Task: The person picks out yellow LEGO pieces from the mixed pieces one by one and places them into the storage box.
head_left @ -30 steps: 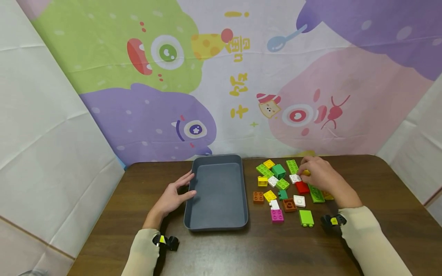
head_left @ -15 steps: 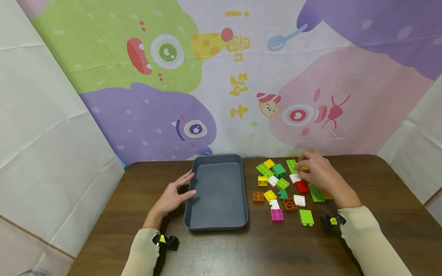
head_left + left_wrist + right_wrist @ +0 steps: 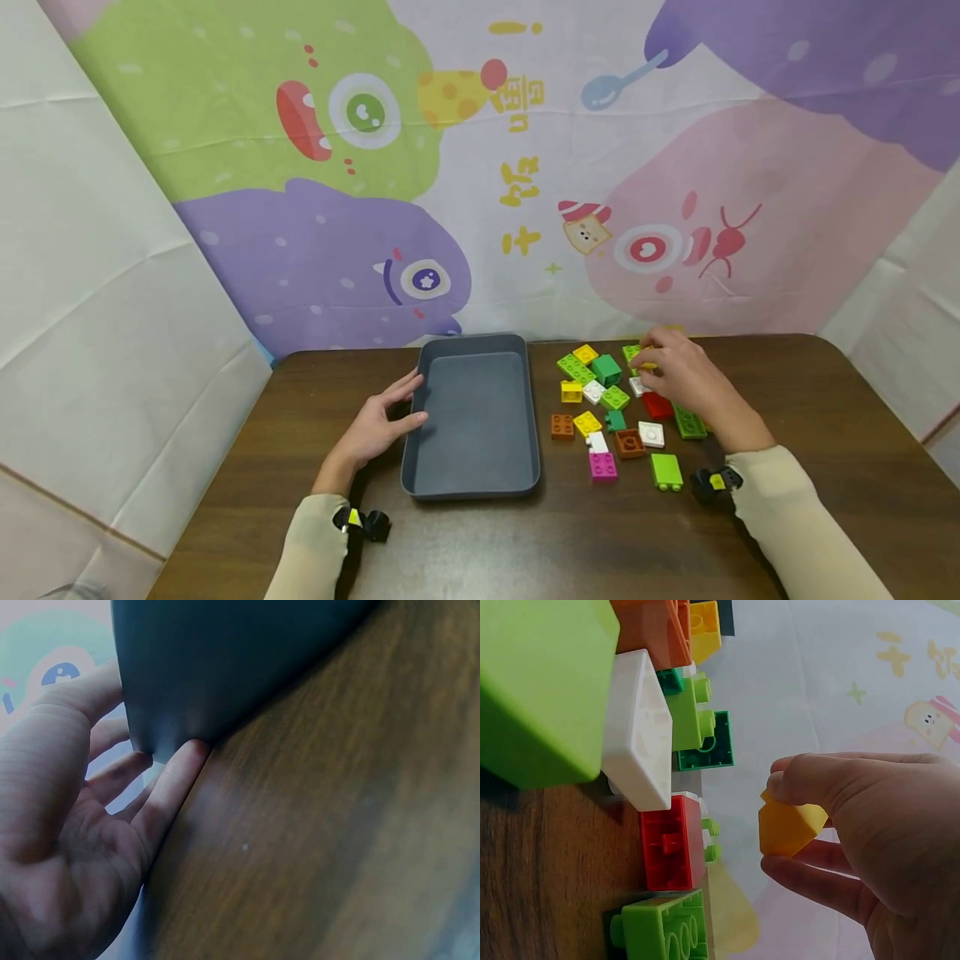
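Head view: tray [image 3: 472, 425], loose bricks [image 3: 615, 398] beside it, then a yellow brick [image 3: 787, 829] drawn slightly trayward.
I see the left hand [image 3: 378, 427] resting relaxed, spread fingers at the tray's left wall, gripping nothing. Across from it, the loose bricks lie as they did a second ago. At their far right, the right hand [image 3: 686, 371] has shifted left, thumb and fingers pinching the yellow brick, parted only by its width; I judge it picked clear of its neighbours.

wall cloth [image 3: 495, 300] | yellow lettering [image 3: 519, 183], running bottom to top | "干饭", one unclear character, "!"
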Available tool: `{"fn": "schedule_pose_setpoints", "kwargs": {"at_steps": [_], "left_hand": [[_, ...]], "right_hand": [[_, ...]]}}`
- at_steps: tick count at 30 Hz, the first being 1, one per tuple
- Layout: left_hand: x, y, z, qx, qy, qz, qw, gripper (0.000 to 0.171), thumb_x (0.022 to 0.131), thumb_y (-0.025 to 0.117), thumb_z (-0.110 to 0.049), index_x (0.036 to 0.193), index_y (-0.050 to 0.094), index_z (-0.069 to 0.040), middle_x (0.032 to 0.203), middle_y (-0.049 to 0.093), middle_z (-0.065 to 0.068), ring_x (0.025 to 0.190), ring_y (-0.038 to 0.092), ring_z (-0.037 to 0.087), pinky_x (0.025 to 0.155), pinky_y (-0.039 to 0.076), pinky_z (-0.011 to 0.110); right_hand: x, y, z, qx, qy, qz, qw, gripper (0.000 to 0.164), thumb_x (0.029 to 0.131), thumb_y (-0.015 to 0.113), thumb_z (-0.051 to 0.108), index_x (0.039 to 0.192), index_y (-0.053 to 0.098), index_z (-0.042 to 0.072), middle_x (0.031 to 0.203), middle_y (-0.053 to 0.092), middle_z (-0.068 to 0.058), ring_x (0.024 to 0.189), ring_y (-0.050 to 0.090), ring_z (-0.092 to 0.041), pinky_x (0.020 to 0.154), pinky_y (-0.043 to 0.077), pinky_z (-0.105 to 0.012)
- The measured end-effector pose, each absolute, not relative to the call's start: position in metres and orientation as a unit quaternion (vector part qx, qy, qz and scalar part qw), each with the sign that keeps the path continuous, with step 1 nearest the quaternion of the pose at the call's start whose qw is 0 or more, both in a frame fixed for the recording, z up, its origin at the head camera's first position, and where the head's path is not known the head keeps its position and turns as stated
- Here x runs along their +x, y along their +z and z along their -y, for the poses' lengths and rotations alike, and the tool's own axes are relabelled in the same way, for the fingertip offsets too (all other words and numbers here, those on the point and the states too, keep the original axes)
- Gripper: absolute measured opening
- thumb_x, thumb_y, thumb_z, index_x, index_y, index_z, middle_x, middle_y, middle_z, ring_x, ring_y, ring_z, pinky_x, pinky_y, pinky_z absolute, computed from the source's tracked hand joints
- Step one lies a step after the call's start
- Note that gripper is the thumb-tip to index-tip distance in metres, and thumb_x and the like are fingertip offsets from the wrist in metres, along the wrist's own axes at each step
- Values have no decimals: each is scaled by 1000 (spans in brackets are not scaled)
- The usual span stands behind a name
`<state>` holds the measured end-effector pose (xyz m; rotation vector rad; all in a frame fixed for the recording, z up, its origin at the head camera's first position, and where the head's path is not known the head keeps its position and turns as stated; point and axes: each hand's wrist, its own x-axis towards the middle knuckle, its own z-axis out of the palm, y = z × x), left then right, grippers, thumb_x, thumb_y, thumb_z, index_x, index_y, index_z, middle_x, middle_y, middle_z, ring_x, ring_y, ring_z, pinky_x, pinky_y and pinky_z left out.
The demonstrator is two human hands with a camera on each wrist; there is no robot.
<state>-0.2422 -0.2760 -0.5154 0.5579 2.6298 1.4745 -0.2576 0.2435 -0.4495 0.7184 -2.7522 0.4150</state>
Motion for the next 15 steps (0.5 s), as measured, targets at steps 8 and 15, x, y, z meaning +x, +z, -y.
{"fn": "schedule_pose_setpoints", "kwargs": {"at_steps": [8,15], "left_hand": [[-234,-502,267,160,483,-859,46,71,108,77,-15,170,47,-2,186,34,19,156,52,51,132,35,72],[-236,-502,267,164,487,-857,45,71,107,78,-14,170,47,-1,185,34,19,156,53,51,133,34,72]], "right_hand": [[-259,-452,-242,255,134,948,133,13,92,90,4,105,90,6,117,73,-19,109,66,-41,95,63,-62],[-258,-450,-240,249,144,949,128,15,92,91,4,107,90,6,117,73,-19,109,66,-40,97,63,-63]]}}
